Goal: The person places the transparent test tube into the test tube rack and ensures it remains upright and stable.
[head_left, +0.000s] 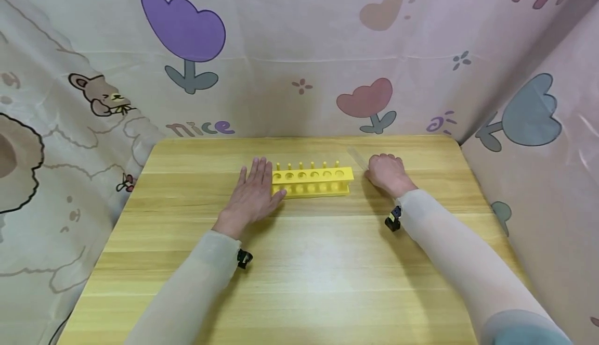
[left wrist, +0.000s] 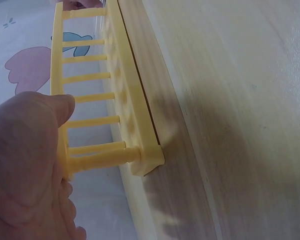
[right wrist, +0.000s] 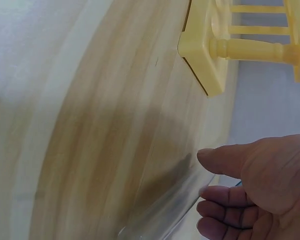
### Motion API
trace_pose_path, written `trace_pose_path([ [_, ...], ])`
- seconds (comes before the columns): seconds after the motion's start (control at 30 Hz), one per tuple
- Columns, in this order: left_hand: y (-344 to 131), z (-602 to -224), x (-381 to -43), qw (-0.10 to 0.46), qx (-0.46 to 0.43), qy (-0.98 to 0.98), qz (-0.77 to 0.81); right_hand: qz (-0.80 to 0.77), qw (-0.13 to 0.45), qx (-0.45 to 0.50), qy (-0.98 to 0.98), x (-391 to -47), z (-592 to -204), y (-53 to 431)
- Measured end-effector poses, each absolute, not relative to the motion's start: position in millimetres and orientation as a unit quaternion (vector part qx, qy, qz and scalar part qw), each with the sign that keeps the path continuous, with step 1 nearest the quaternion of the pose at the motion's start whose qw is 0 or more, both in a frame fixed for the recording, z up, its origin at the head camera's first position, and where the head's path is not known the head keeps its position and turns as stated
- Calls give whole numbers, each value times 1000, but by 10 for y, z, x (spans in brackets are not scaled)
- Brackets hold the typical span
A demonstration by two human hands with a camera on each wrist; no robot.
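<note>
From my remote station I logged a yellow rack [head_left: 312,181] upright on the wood-grain counter [head_left: 299,277], toward its 12 o'clock side, long axis running from 9 to 3. I counted six holes [head_left: 301,175] along its top plate and six pegs [head_left: 301,166] behind them, on the 12 o'clock side.

At the rack's 9 o'clock end I had the left grip [head_left: 251,193] spread wide — fingers straight, pointing about 12, beside that end; thumb out toward 2. The left wrist view showed the thumb tip against the top plate's edge.

At the rack's 3 o'clock, clear of it, I had the right grip [head_left: 386,172] narrow, holding a clear tube [head_left: 358,158] between thumb and curled fingers. The tube projected toward 10 o'clock from the hand and sat at about the rack's 2 o'clock, apart from it. I could not tell whether the tube touched the counter.

Both forearms entered in pale sleeves [head_left: 187,288], from 7 and 5 o'clock, each with a small black camera [head_left: 244,258] at the wrist. Beyond the counter's 12 o'clock edge I noted a printed curtain [head_left: 281,22] — purple tulip [head_left: 187,27] at the rack's 11, red tulip [head_left: 366,99] at its 1.
</note>
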State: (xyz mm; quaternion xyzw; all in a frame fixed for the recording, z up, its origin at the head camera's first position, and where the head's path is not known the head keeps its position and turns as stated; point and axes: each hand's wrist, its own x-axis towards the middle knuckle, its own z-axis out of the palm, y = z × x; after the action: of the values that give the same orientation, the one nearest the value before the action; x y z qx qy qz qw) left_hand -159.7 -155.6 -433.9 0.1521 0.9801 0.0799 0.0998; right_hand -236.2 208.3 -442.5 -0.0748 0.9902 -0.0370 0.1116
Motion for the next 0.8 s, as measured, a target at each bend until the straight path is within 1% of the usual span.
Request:
trace_pose_path([
  [0.27, -1550, -4328, -1595, 100, 148, 980, 82, -27, 126, -63, 990, -2423, -4446, 2044],
  [0.43, -1547, -4337, -1601, 103, 146, 981, 76, -53, 126, -41, 990, -2440, -4474, 2068],
  [0.6, -1540, -4344, -1604, 106, 146, 981, 77, -83, 93, -23, 992, -2422, -4488, 2106],
  [0.8, -1542, -4339, -1602, 104, 143, 981, 79, -118, 44, -21, 992, -2342, -4286, 2119],
])
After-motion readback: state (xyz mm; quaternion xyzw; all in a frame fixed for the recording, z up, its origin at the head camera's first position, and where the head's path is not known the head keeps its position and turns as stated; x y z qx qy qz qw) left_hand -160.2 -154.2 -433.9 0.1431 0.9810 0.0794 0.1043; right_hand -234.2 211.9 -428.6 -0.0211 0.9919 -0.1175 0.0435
